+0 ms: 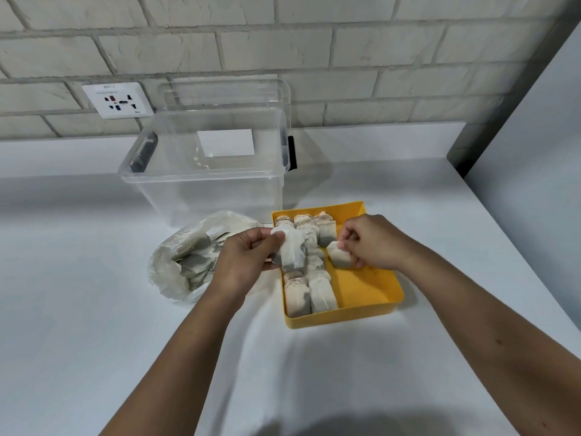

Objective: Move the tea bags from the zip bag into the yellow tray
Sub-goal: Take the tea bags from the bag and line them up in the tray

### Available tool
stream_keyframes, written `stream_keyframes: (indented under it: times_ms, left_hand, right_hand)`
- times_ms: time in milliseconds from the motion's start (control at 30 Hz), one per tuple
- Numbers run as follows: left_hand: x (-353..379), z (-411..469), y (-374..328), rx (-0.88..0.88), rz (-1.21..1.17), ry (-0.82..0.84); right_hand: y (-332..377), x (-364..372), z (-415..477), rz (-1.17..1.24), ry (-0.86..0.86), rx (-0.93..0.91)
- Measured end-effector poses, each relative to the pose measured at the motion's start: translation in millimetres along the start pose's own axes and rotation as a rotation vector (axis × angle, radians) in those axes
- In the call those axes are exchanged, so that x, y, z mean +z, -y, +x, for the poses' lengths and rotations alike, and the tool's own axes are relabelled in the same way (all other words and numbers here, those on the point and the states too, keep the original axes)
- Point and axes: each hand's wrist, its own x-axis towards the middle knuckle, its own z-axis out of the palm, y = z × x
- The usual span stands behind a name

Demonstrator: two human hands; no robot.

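On the white table (94, 325), a clear box (204, 171) stands near the back edge. Before it lie the zip bag (185, 262) and yellow tray (367, 284). Left hand (242, 262) fingers pinch one tea bag (292, 250); right hand (374, 243) fingers pinch another bag (339, 256) over the tray.

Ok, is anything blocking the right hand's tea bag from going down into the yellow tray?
Nothing visible. The right hand holds its tea bag over the bare right side of the yellow tray; the rows of bags sit left.
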Motion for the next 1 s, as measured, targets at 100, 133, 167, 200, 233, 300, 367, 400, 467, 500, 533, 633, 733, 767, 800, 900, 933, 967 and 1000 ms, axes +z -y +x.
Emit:
stream_keyframes:
  times_ms: [100,133,167,200,233,300,367,400,467,500,533,633,733,767,800,900,933,967,1000]
  left_hand:
    - [0.9,2.0,2.4,0.004,0.018,-0.009]
    - [1.0,2.0,2.9,0.005,0.018,-0.009]
    - [0.8,2.1,3.4,0.004,0.020,-0.011]
    - [0.4,2.2,4.0,0.004,0.024,-0.012]
    - [-0.3,2.2,4.7,0.005,0.027,-0.012]
    - [-1.4,2.9,6.7,0.005,0.038,-0.008]
    - [-2.7,3.6,7.7,0.003,0.050,-0.010]
    - [-2.7,3.8,7.9,0.002,0.051,-0.009]
    - [-2.1,4.0,7.5,-0.004,0.046,-0.003]
    - [-1.8,3.6,6.8,-0.008,0.039,0.001]
    - [-1.6,3.3,6.2,-0.013,0.029,0.005]
    - [-1.6,3.4,4.4,-0.020,-0.004,0.015]
    - [5.0,4.5,1.9,-0.008,-0.041,0.040]
    - [8.7,4.4,0.7,-0.005,-0.053,0.049]
    - [12.1,3.9,-0.6,-0.004,-0.066,0.059]
    - [17.8,1.5,-2.5,0.005,-0.067,0.081]
    - [17.4,1.1,-1.9,0.009,-0.061,0.075]
    - [15.9,1.1,-1.2,0.015,-0.046,0.062]
    - [13.4,1.8,0.2,0.025,-0.024,0.045]
  right_hand:
    - [1.9,16.1,17.6,-0.091,-0.050,0.027]
    - [1.5,20.8,25.1,-0.115,-0.071,0.039]
    - [-0.4,24.5,32.9,-0.134,-0.098,0.062]
    - [-2.6,27.5,40.9,-0.154,-0.131,0.092]
    - [-4.2,29.5,47.8,-0.174,-0.169,0.117]
    - [-6.0,32.2,57.5,-0.196,-0.240,0.150]
    - [-5.2,35.1,62.4,-0.200,-0.283,0.150]
    - [-5.4,36.4,63.7,-0.197,-0.284,0.143]
    - [-6.9,36.2,61.9,-0.177,-0.275,0.113]
    - [-6.5,33.6,58.4,-0.162,-0.296,0.090]
    - [-4.9,30.1,53.1,-0.139,-0.345,0.056]
    - [13.7,22.5,22.3,0.107,-0.493,-0.170]
    - [32.2,26.5,-7.3,0.318,-0.369,-0.237]
    - [33.1,29.2,-10.9,0.314,-0.347,-0.229]
    - [32.1,30.8,-12.1,0.304,-0.346,-0.218]
    - [24.7,24.6,-16.3,0.351,-0.346,-0.170]
    - [20.8,20.5,-18.3,0.352,-0.337,-0.152]
    - [16.4,15.3,-20.5,0.332,-0.322,-0.136]
    - [11.2,10.0,-21.8,0.286,-0.291,-0.121]
